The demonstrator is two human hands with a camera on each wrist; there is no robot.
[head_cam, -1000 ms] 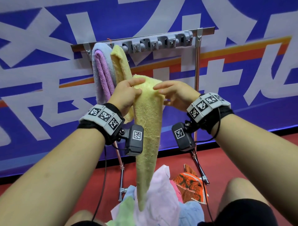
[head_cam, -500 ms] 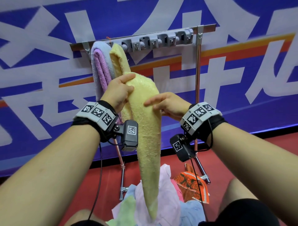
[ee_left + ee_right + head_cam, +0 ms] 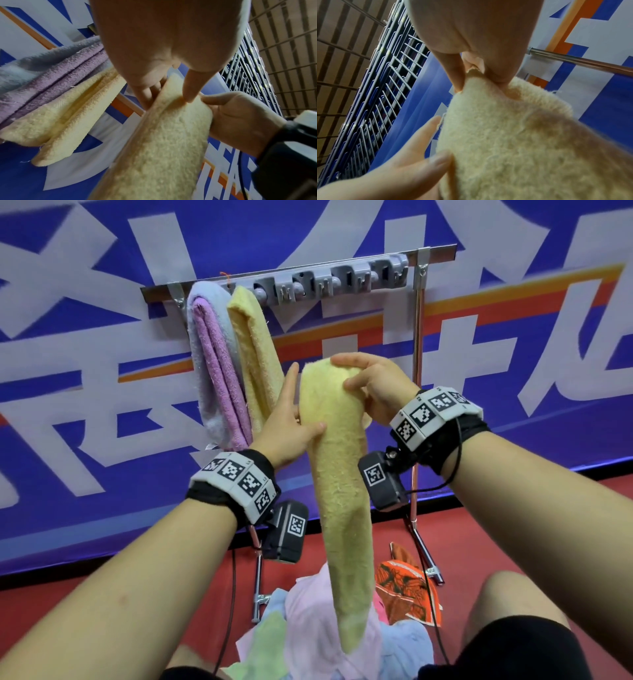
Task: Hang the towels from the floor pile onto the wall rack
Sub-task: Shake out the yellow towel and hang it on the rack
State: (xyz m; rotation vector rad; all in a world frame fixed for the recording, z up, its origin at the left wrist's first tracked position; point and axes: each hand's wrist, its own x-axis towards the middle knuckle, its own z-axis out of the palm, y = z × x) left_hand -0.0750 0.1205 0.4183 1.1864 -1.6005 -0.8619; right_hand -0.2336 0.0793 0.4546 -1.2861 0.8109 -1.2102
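Pale yellow terry towel point(image 3: 337, 474), folded into a long narrow strip, is hanging in the air in front of the wall rack, its lower tip dangling over the floor pile. Right hand point(image 3: 376, 392) is pinching the folded top edge between thumb and fingers; the right wrist view confirms the pinch on the corner. Left hand point(image 3: 291, 422) is lying against the strip's left edge just below, fingers mostly straight and pointing up, thumb pressing on the near face.

Change over the last second: the top of the strip was in the left hand, with the right only touching; now the grip is sitting with the right hand, and the left has slid lower to steady the fold. The towel is also standing further right of the hung ones. Judgement: the strip is being readied for lifting to a free clip, not yet on the rack.

Grey plastic clip rack on a metal bar point(image 3: 332, 282) is running across the far wall, well above the held towel. At its left end a lavender-and-pink folded towel point(image 3: 212, 364) and a second yellow towel point(image 3: 255, 347) are already hanging, side by side; clips to their right are showing bare.

Floor pile of mixed cloths point(image 3: 308, 621), pink, blue, green, with an orange patterned cloth point(image 3: 400, 587) at its right, is lying on the red floor, near.

Blue banner point(image 3: 102, 302) behind is carrying large white characters, cropped and unreadable. Wrist bands are showing square black-and-white code markers only.
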